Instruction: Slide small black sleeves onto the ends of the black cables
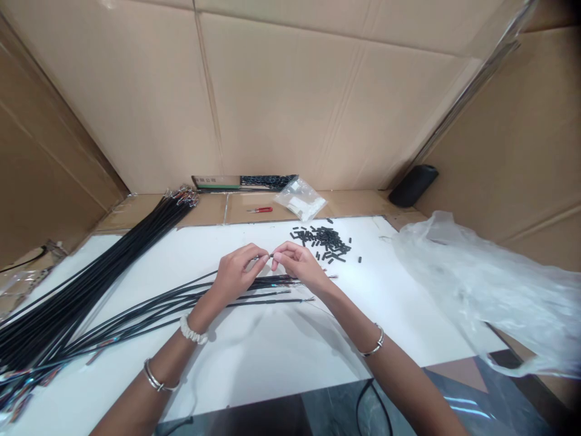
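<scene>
My left hand [240,266] is closed in a pinch on a thin black cable [209,275] that runs in from the left. Its fingertips almost meet those of my right hand [297,263], which pinches a small dark piece [272,255] that looks like a short black tube. The fingers cover most of both things. Below my hands lie several loose black cables [263,301], their stripped ends with fine wires pointing right. Beyond my right hand a pile of short black tubes [329,239] is scattered on the white tabletop [272,351].
A thick bundle of black cables [113,260] lies at left. Along the back are red-handled snips [261,209], a clear bag with white pieces [300,200] and a black roll [413,185]. A plastic bag [494,290] covers the right side. Cardboard walls [290,91] enclose the table.
</scene>
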{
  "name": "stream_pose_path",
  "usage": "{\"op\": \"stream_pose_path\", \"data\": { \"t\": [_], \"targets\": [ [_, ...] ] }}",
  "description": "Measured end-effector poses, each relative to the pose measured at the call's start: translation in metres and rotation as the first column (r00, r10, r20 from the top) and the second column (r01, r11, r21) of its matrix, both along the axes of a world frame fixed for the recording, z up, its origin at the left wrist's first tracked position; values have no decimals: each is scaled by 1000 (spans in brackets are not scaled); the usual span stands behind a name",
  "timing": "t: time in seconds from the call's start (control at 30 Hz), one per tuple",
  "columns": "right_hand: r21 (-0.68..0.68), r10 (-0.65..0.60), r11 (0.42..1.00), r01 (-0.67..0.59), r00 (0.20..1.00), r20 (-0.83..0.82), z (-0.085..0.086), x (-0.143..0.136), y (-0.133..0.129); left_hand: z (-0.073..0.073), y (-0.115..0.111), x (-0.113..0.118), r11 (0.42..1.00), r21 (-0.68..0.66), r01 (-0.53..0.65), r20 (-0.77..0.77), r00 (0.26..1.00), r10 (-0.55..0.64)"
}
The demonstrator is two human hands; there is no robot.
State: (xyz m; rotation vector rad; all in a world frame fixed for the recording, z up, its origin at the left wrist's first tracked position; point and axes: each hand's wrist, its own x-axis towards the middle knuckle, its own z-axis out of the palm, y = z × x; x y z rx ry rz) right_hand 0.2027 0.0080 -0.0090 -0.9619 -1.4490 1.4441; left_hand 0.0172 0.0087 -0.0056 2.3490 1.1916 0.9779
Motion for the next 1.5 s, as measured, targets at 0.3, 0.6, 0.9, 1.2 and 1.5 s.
{"op": "stream_pose_path", "data": {
  "t": [0.3,0.6,0.9,1.2,1.5],
  "targets": [
    [-77,21,996,-33,989,-150,-7,-4,0,-2,1,-4,989,139,43,-159,987,-21],
    [-72,-11,997,-1,986,-166,-11,-7,-1,-4,-1,-5,971,234,49,-290,957,22],
    [-17,-33,999,30,985,-169,-14,-9,-1,0,-4,-4,959,281,46,-390,918,70],
    [7,-56,998,58,987,-153,-15,-11,-1,2,-5,-3,962,272,31,-414,906,88],
    [-66,-22,998,7,971,-236,-17,-10,-1,-1,-4,-2,931,361,54,-445,887,122]
  ]
}}
